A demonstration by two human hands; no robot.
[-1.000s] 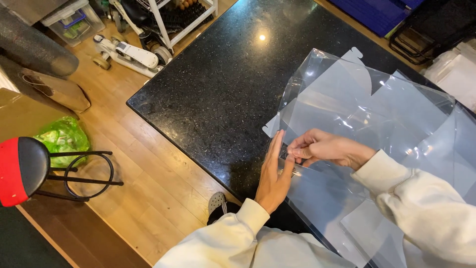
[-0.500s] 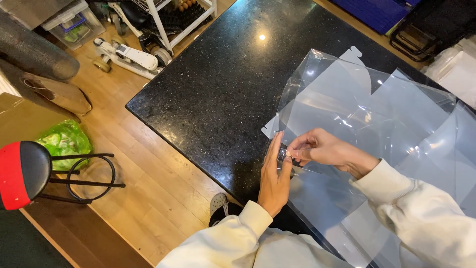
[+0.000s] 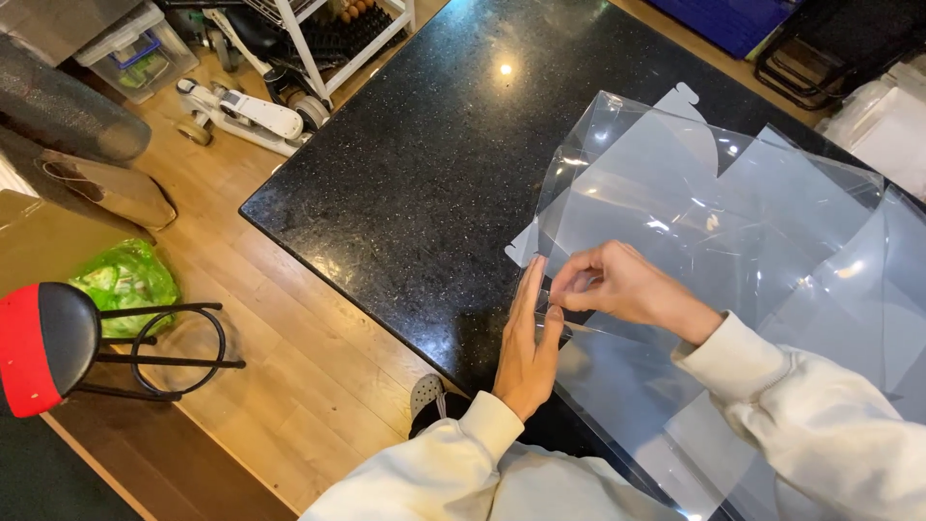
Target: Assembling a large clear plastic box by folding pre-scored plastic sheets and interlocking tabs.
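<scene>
1. Here, left hand flat, fingers pressed together, pinning clear plastic sheet at near edge of black counter.
2. Right hand pinching a small tab.
3. Likely risk: slippery sheet sliding, creasing crooked.

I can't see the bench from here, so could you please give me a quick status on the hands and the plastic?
Left hand flat, pressing clear plastic sheet. Right hand pinching its edge at the left fingertips. Sheet partly folded on black counter. Nothing in the way.
</scene>
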